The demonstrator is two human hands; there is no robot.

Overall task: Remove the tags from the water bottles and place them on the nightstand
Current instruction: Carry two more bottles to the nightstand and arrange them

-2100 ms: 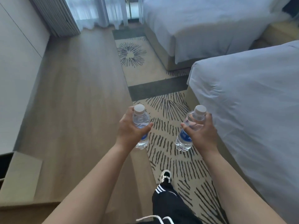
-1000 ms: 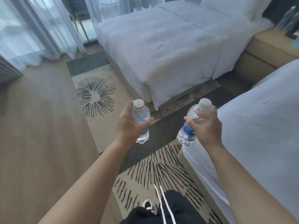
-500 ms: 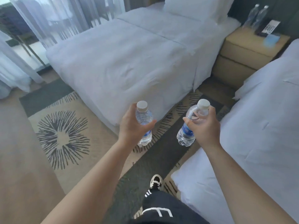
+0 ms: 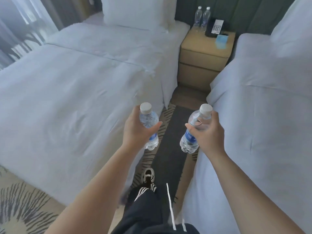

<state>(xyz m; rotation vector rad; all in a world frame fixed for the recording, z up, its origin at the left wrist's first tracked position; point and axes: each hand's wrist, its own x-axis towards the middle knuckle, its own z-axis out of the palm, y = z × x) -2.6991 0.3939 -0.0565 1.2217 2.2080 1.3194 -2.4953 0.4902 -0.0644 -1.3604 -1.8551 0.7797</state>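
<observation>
A person in dark striped track trousers [image 4: 145,215] and a black-and-white shoe [image 4: 148,176] stood on the patterned rug [image 4: 22,206] in the aisle between two white beds. The left hand [image 4: 136,130] had its fingers [image 4: 156,124] clenched around one small water bottle [image 4: 149,120], held nearly upright with its white cap on. The right hand [image 4: 209,134] gripped a second water bottle [image 4: 194,130], tilted with its cap toward the right bed [image 4: 263,105]. Both bottles were held in the air over the rug, apart from each other. The left bed [image 4: 70,78] lay alongside. Beyond, at the far end of the aisle, the nightstand [image 4: 202,56] carried two more bottles [image 4: 201,16] standing side by side near the back of its tabletop, just beside a dark telephone [image 4: 214,27] and a blue card [image 4: 222,40].
</observation>
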